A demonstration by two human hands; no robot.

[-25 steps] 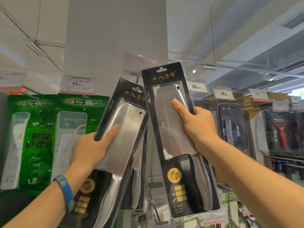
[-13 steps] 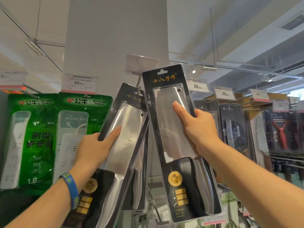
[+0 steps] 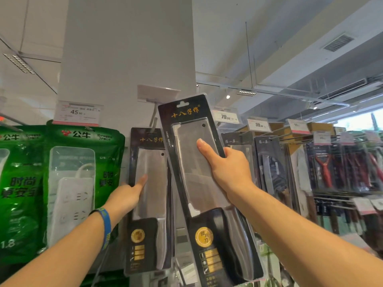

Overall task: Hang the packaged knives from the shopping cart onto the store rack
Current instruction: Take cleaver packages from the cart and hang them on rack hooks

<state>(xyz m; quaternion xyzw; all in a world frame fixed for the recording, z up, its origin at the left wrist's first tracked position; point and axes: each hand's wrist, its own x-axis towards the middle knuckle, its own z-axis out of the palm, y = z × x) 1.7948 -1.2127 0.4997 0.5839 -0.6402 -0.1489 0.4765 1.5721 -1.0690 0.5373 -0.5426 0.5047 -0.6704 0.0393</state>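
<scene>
Two black blister packs, each with a steel cleaver and gold lettering, are up in front of the rack. The left pack hangs upright on the metal peg hook, and my left hand grips its left edge with the thumb across the blade window. My right hand holds the second pack tilted, its top hole just right of the hook and its hanger slot free of the peg. A clear label holder tops the hook.
Green power-strip packages hang to the left under a 45.90 price tag. More packaged knives and peelers fill pegs to the right under price tags. A white pillar stands behind the hook.
The left pack swung from tilted to upright and now hangs on the hook. My left hand slid down to its edge. The right pack stayed raised beside the hook.
</scene>
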